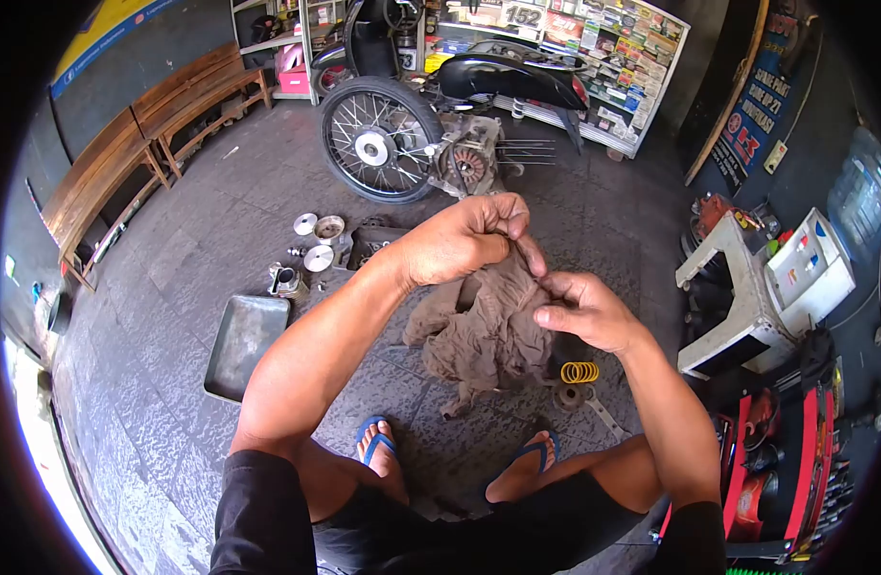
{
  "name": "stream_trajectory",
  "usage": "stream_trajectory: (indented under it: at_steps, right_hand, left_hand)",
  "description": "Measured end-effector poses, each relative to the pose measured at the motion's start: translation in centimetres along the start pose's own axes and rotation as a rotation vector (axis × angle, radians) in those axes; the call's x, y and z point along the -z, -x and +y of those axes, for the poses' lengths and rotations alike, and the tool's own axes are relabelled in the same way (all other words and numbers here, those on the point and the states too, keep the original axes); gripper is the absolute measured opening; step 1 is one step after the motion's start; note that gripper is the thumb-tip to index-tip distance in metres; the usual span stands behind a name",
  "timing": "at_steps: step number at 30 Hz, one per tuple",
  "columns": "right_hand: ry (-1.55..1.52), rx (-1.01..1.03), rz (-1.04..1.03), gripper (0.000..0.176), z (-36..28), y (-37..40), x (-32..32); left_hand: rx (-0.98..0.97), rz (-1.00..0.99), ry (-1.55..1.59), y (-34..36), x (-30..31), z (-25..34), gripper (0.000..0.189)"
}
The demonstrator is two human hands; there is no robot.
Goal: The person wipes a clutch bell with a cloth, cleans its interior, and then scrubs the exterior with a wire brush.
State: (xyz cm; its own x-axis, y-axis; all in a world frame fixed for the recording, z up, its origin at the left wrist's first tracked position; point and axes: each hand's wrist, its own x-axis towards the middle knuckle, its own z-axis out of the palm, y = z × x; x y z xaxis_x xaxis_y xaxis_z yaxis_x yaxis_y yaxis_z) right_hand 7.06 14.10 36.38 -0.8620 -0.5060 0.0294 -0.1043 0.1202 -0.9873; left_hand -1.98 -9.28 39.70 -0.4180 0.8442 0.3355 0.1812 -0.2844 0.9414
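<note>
A crumpled grey-brown cloth [498, 326] hangs below both hands in the middle of the view. My left hand [474, 240] has its fingers curled closed on the cloth's upper part. Close by on the right, my right hand [584, 311] pinches the cloth's upper edge between thumb and fingers. The two hands nearly touch at the fingertips. Whether a small part lies under the cloth at the fingers cannot be made out. Beneath and right of the cloth, a yellow coil spring [579, 372] rests near a round metal part [569, 397] and a wrench [605, 419].
A metal tray [249, 347] lies at the left, with discs and engine parts [319, 258] beyond it. Ahead stands a motorcycle wheel [371, 144] beside an open engine [469, 165]. A white stool [738, 297] and red tool rack [810, 470] are at right, wooden benches [124, 163] at left.
</note>
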Motion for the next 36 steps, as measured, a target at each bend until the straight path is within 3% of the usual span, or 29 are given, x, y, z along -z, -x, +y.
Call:
stream_trajectory:
  at_steps: [3, 5, 9, 11, 13, 17, 22, 25, 31, 33, 35, 36]
  right_hand:
    - [0.208, 0.019, 0.155, 0.029, 0.4, -0.5, 0.0]
    - [0.250, 0.062, 0.227, 0.028, 0.5, -0.5, -0.2]
    - [0.341, -0.006, 0.301, 0.030, 0.1, -0.1, 0.0]
    - [0.373, -0.027, 0.307, 0.030, 0.0, 0.0, 0.1]
    - [0.346, -0.061, 0.263, 0.027, -0.2, 0.2, -0.1]
    - [0.316, -0.108, 0.252, 0.024, 0.9, 0.3, -0.3]
    - [0.253, -0.012, 0.110, 0.019, 2.4, -0.3, -0.6]
    - [0.239, 0.002, 0.100, 0.018, 3.4, -0.6, -0.4]
    - [0.435, 0.044, 0.126, 0.030, 3.2, -0.6, -1.1]
    - [0.427, 0.092, 0.125, 0.032, 2.7, -0.5, -1.6]
    - [0.418, 0.130, 0.117, 0.034, 2.2, -0.2, -1.7]
    - [0.420, 0.098, 0.070, 0.034, 1.9, -0.1, -1.6]
  left_hand:
    - [-0.029, 0.066, -0.075, 0.0, 0.8, -1.2, 0.026]
    - [0.025, 0.217, -0.353, 0.1, 0.9, -2.0, 0.029]
    - [0.186, 0.117, -0.498, 0.0, 0.0, -1.9, 0.023]
    - [0.360, 0.021, -0.689, 0.0, -0.9, -1.0, 0.019]
    - [0.371, 0.012, -0.704, 0.1, -1.2, -0.7, 0.019]
    - [0.272, -0.007, -0.644, 0.6, -0.7, -2.9, 0.015]
    - [0.253, 0.033, -0.447, 2.0, -1.4, -4.6, 0.012]
    - [0.287, -0.021, -0.653, 2.6, -1.6, -3.6, 0.014]
    - [0.288, -0.085, -0.591, 3.1, -1.6, -4.4, 0.021]
    - [0.222, -0.028, -0.512, 3.4, -2.1, -4.4, 0.023]
    - [0.208, -0.072, -0.517, 3.7, -2.0, -4.4, 0.025]
    - [0.108, -0.110, -0.616, 4.0, -1.9, -4.6, 0.026]
